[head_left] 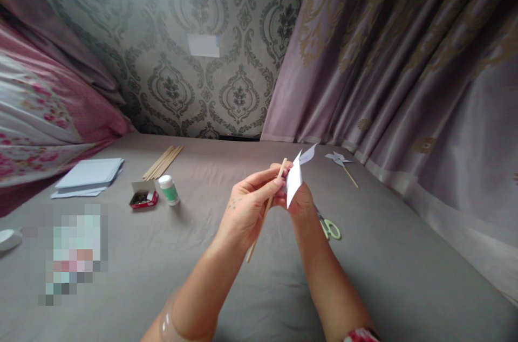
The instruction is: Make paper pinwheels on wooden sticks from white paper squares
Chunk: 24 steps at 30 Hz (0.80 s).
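Observation:
My left hand point(251, 199) is closed around a thin wooden stick point(263, 221), which slants with its upper end beside the paper. Close against it, my right hand point(302, 200) grips a folded white paper pinwheel point(294, 180) from behind. The pinwheel stands nearly edge-on to me, its blades pointing up and down. Fingertips of both hands meet where stick and paper come together; the exact contact there is hidden. Past my right wrist, scissors point(332, 228) with light green handles lie partly covered by the arm.
A pinwheel on a stick point(339, 158) lies at the far right. On the left are a paper stack point(87, 176), several wooden sticks point(163, 163), an open red box point(144, 199) of small dark pieces and a white bottle point(169, 191) with a green label. Curtains point(364, 61) border the right side.

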### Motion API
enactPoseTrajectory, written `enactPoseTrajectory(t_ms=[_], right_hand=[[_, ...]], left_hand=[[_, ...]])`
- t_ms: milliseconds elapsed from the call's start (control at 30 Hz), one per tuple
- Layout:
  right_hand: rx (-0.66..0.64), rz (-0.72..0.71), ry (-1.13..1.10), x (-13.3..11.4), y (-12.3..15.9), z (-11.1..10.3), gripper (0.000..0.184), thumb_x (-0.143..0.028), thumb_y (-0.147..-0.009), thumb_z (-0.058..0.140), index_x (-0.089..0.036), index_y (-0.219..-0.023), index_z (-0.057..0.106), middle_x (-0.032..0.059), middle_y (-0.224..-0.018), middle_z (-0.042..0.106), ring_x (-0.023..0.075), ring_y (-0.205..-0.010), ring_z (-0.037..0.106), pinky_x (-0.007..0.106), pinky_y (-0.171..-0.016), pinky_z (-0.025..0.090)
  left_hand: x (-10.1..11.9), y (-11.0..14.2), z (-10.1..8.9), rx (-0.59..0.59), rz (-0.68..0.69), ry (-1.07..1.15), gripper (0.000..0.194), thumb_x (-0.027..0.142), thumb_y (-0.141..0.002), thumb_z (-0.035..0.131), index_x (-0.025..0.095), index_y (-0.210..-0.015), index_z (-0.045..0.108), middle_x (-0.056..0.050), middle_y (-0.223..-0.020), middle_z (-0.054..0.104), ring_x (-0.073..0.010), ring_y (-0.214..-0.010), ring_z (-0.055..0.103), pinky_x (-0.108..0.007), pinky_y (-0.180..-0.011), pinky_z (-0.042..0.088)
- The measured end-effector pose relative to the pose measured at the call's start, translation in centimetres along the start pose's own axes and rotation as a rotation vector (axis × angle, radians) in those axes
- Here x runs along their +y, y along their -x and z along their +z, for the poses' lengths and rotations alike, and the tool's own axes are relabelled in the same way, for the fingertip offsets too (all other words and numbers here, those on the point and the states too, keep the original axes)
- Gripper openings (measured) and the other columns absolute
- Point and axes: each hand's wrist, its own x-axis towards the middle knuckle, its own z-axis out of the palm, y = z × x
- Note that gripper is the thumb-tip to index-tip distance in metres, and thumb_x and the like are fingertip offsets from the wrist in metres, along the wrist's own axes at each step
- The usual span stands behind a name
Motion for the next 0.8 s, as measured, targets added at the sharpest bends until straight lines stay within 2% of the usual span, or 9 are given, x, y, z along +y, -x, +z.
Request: enactPoseTrajectory(t_ms=[167, 367, 600, 800], right_hand=[[-0.042, -0.003, -0.044, 0.18, -0.07, 0.14, 0.032, -0.029, -0.064, 0.079, -0.019, -0.058, 0.05, -0.0108, -0.05, 0.045, 0.0042, -0.037, 0.038, 0.014, -0.033, 0.035], [-0.012, 0.012, -0.028, 0.33, -0.04, 0.04, 0.034, -0.03, -0.068, 0.076, -0.019, -0.056, 0.046, -0.0099, -0.048, 0.04, 0.0047, -0.038, 0.038, 0.013, -0.031, 0.032], [-0.03, -0.024, 0.0, 0.18, 0.09, -0.04, 0.037, -0.03, -0.068, 0.077, -0.019, -0.056, 0.044, -0.0092, -0.051, 0.039, 0.0047, -0.041, 0.037, 0.014, -0.037, 0.037], [-0.083, -0.025, -0.015, 0.13, 0.06, 0.0, 0.041, -0.033, -0.064, 0.08, -0.019, -0.054, 0.044, -0.0095, -0.051, 0.036, 0.0038, -0.04, 0.033, 0.013, -0.036, 0.035]], left_hand=[[-0.48, -0.16, -0.19, -0.004, 0.047, -0.01, 0.032, 0.02, -0.057, 0.083, 0.013, -0.087, 0.076, -0.007, -0.077, 0.073, -0.0123, -0.064, 0.063, -0.023, -0.061, 0.05], [-0.82, -0.28, -0.31, -0.001, 0.09, -0.026, 0.031, 0.021, -0.057, 0.083, 0.014, -0.086, 0.077, -0.006, -0.075, 0.073, -0.0124, -0.065, 0.063, -0.022, -0.061, 0.049], [-0.98, -0.26, -0.38, -0.013, 0.11, -0.039, 0.03, 0.022, -0.057, 0.083, 0.015, -0.086, 0.077, -0.007, -0.077, 0.074, -0.0128, -0.066, 0.063, -0.024, -0.063, 0.049], [-1.09, -0.34, -0.4, -0.017, 0.121, -0.037, 0.027, 0.021, -0.058, 0.082, 0.016, -0.085, 0.078, -0.006, -0.077, 0.074, -0.0112, -0.064, 0.061, -0.023, -0.062, 0.049]])
